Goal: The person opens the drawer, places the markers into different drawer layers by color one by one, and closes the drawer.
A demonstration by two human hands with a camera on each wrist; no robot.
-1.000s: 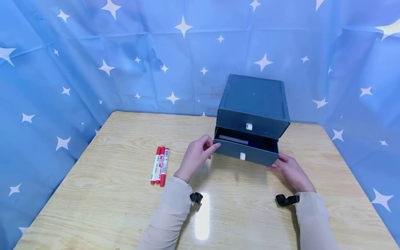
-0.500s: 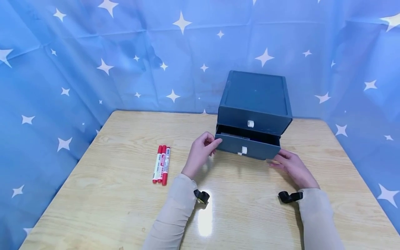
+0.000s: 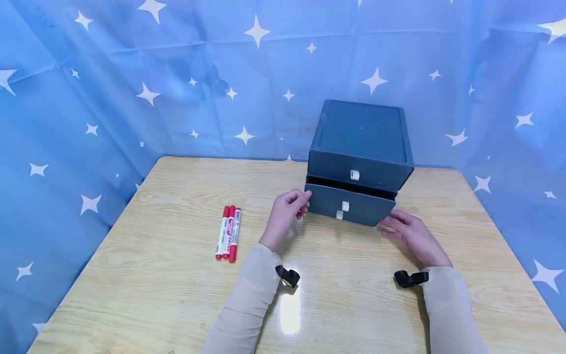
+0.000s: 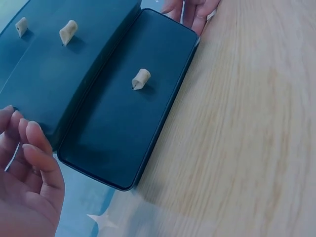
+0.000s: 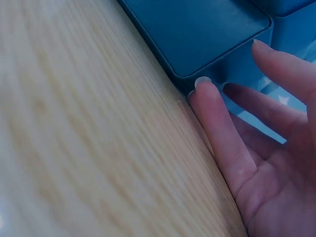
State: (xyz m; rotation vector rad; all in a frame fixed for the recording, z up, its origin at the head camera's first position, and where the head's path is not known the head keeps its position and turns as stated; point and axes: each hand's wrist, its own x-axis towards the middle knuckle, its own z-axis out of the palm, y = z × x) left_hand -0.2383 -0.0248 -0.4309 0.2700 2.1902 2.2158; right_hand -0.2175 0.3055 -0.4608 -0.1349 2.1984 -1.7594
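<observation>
A dark blue drawer cabinet (image 3: 360,130) stands at the back right of the table, with small pale pull tabs on its fronts. The middle drawer (image 3: 327,197) sticks out a little, leaving a narrow dark gap above its front; its inside is hidden. At that drawer's left corner my left hand (image 3: 285,211) rests its thumb and fingertips. Beneath, the bottom drawer (image 4: 116,111) shows its rimmed front in the left wrist view. My right hand (image 3: 413,236) lies low by the cabinet's right side, fingertips (image 5: 203,83) at the bottom corner and holding nothing.
Three red-capped markers (image 3: 228,233) lie side by side on the wooden table (image 3: 146,275), left of my left hand. A blue curtain with white stars (image 3: 247,88) hangs behind and beside the table. Each wrist wears a black camera mount.
The middle drawer has slid inward, pushed by my left hand; the marker seen inside it is now hidden. A lower pull tab has come into view. My right hand stays by the cabinet's right side.
</observation>
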